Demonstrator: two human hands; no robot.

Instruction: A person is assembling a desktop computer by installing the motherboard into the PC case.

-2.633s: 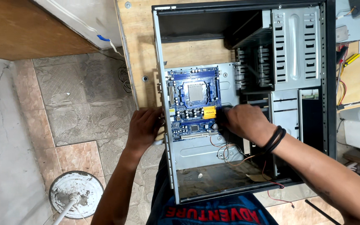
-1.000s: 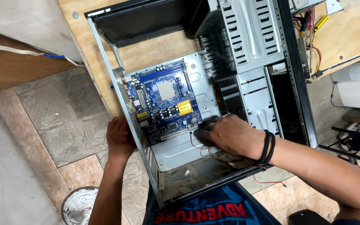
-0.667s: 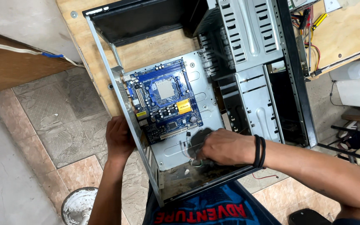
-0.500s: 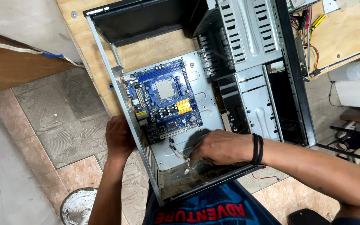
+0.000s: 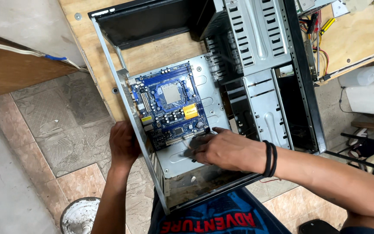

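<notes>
An open metal computer case (image 5: 256,65) lies on its side on a wooden tabletop (image 5: 169,47), seen from above. A blue motherboard (image 5: 169,104) is mounted on the grey tray inside it, just beyond the fingertips of the right hand (image 5: 226,149). The right hand reaches into the case, palm down, fingers curled narrowly over something dark at the board's near edge; what it is cannot be made out. Two black bands circle that wrist. The left hand (image 5: 124,145) is outside the case, gripping its rear metal wall, level with the board. Beyond the right hand are empty silver drive bays (image 5: 260,47). Farther to the right, past the case, loose coloured wires (image 5: 319,39) lie on the tabletop. Below the left hand is tiled floor (image 5: 57,125).
</notes>
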